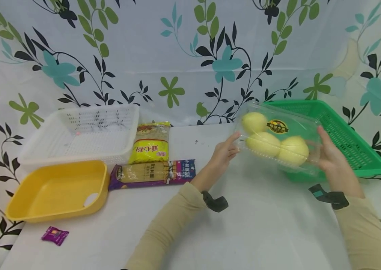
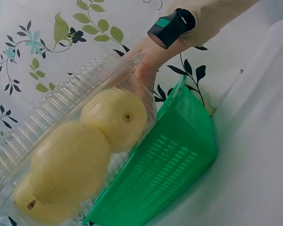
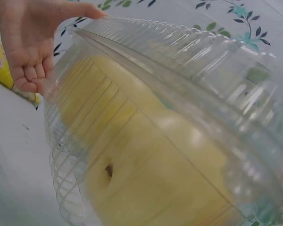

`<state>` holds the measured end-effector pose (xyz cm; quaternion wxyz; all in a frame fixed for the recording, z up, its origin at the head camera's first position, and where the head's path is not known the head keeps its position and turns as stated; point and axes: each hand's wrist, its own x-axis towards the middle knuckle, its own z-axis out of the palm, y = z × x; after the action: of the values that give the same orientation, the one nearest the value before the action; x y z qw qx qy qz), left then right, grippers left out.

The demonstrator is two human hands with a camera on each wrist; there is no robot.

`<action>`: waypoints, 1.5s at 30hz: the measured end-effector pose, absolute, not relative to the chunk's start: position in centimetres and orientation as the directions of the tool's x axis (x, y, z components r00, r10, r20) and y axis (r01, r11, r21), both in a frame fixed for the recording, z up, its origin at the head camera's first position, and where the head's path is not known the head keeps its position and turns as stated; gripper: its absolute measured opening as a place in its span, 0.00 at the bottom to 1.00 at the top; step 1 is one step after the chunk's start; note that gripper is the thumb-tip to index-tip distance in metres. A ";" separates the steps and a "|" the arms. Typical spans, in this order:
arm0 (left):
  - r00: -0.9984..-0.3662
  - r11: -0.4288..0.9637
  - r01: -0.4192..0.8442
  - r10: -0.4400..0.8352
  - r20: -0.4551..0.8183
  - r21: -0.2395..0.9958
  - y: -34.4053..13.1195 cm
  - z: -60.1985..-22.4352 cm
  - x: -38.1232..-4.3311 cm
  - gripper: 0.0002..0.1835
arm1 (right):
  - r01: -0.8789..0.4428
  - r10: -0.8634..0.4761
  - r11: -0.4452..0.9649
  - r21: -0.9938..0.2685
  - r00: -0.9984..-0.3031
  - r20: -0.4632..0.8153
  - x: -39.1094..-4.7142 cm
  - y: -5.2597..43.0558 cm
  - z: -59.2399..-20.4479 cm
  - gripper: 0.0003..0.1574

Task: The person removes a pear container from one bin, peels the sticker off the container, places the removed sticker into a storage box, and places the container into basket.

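Both hands hold a clear plastic fruit box [image 1: 271,138] in the air, tilted, over the table and the near-left part of the green basket [image 1: 356,150]. Inside it are three pale yellow pears [image 2: 70,155], and its lid bears a black and gold label [image 1: 277,126]. My left hand [image 1: 222,155] grips the left end; in the right wrist view its thumb lies along the upper edge, with the fingers curled at the side. At the right end, my right hand [image 1: 333,157] holds the box with its thumb toward the top; its other fingers are partly hidden behind the plastic.
At the left stand a white basket [image 1: 75,144] and a yellow tray [image 1: 58,191]. A yellow pasta bag [image 1: 149,144] and a purple-ended spaghetti pack [image 1: 153,173] lie beside them. A small purple wrapped sweet [image 1: 55,235] lies near the front. A patterned cloth [image 1: 183,56] hangs behind.
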<state>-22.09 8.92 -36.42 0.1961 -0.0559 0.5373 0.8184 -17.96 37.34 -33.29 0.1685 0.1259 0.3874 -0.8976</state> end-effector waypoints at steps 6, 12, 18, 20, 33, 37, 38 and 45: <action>-0.941 -0.334 -0.328 0.194 -0.277 0.884 8.3 -35.9 -21.4 0.38 | 0.427 -0.303 -0.654 -0.624 -0.904 -0.301 -18.0 36.6 -32.9 0.59; -0.953 -0.257 -0.256 0.228 -0.199 0.932 6.8 -35.9 -20.2 0.20 | 0.350 -0.194 -0.491 -0.798 -0.937 -0.292 -18.0 35.1 -32.7 0.50; -0.956 -0.160 -0.233 0.216 -0.197 0.959 5.4 -36.3 -18.6 0.24 | 0.287 -0.192 -0.344 -0.894 -0.954 -0.232 -17.9 34.6 -33.1 0.39; -0.955 -0.146 -0.236 0.217 -0.201 0.961 5.0 -36.5 -18.2 0.28 | 0.271 -0.198 -0.326 -0.906 -0.956 -0.215 -17.8 34.4 -33.4 0.32; -0.938 -0.065 -0.280 0.230 -0.259 0.958 -0.3 -38.1 -16.2 0.35 | 0.279 -0.257 -0.337 -0.899 -0.946 -0.197 -17.9 29.4 -35.5 0.42; -0.941 -0.076 -0.277 0.222 -0.254 0.958 -1.8 -39.1 -15.8 0.33 | 0.296 -0.271 -0.429 -0.853 -0.943 -0.190 -17.9 27.5 -36.1 0.43; -0.942 -0.086 -0.276 0.220 -0.252 0.957 -2.1 -39.4 -15.7 0.33 | 0.289 -0.275 -0.448 -0.846 -0.945 -0.178 -18.0 27.1 -36.2 0.43; -0.945 -0.081 -0.277 0.204 -0.256 0.958 -3.8 -40.9 -14.7 0.27 | 0.304 -0.281 -0.462 -0.833 -0.941 -0.188 -17.8 24.9 -37.4 0.43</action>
<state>-14.71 -3.81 -40.95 0.1634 -0.0278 0.6577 0.7348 -17.83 24.90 -37.40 0.1711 0.0120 0.4896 -0.8549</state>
